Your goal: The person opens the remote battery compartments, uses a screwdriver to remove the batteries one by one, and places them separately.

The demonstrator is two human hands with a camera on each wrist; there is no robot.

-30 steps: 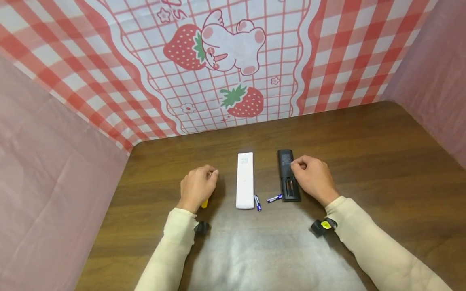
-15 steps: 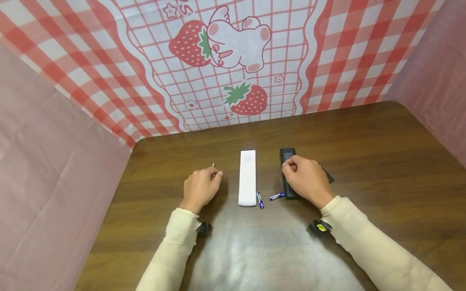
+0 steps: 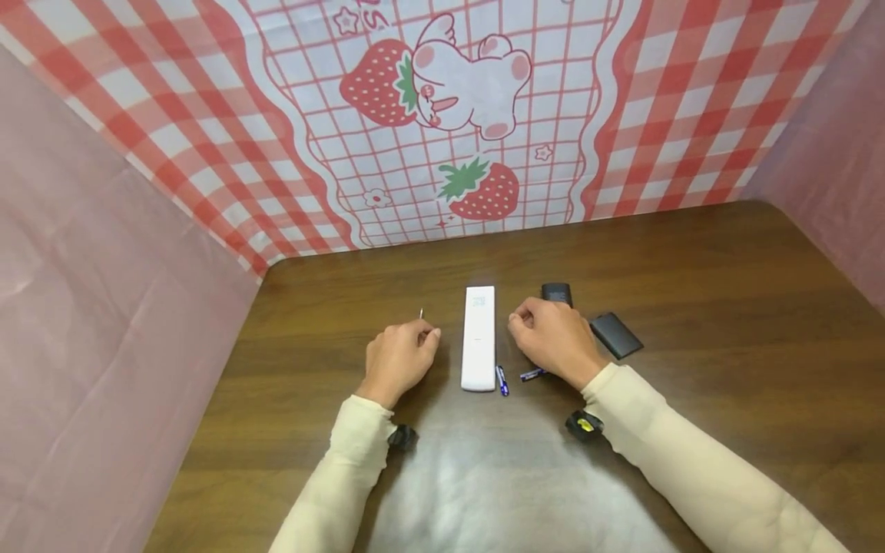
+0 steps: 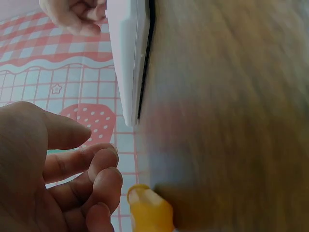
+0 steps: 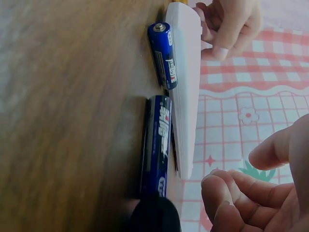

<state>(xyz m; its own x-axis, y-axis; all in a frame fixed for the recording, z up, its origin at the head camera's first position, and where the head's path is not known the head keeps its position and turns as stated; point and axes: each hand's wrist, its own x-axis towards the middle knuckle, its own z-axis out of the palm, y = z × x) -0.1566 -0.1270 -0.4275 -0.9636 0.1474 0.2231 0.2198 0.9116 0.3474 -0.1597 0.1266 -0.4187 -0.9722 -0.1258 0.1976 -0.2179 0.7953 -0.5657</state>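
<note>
My left hand [image 3: 401, 357] hovers left of a white remote control [image 3: 478, 338], fingers loosely curled and holding nothing. Beside it lies what looks like a screwdriver; its yellow handle [image 4: 150, 210] shows in the left wrist view, its thin metal tip [image 3: 421, 313] in the head view. My right hand [image 3: 553, 338] is over a black remote control [image 3: 556, 294], hiding most of it. Its fingers are relaxed, with nothing between them in the right wrist view. Between the remotes lie two blue batteries, one [image 3: 502, 380] beside the white remote, the other [image 3: 532, 375] partly behind my right wrist.
A black battery cover [image 3: 618, 335] lies on the wooden table [image 3: 705, 307], right of the black remote. A red and white checked cloth [image 3: 477, 177] with strawberries hangs at the back edge. Pink cloth [image 3: 138, 253] borders the left side.
My right hand has moved left from the black remote's right edge to across it, uncovering the battery cover on the table. The left hand stays beside the screwdriver. The head view has shifted slightly.
</note>
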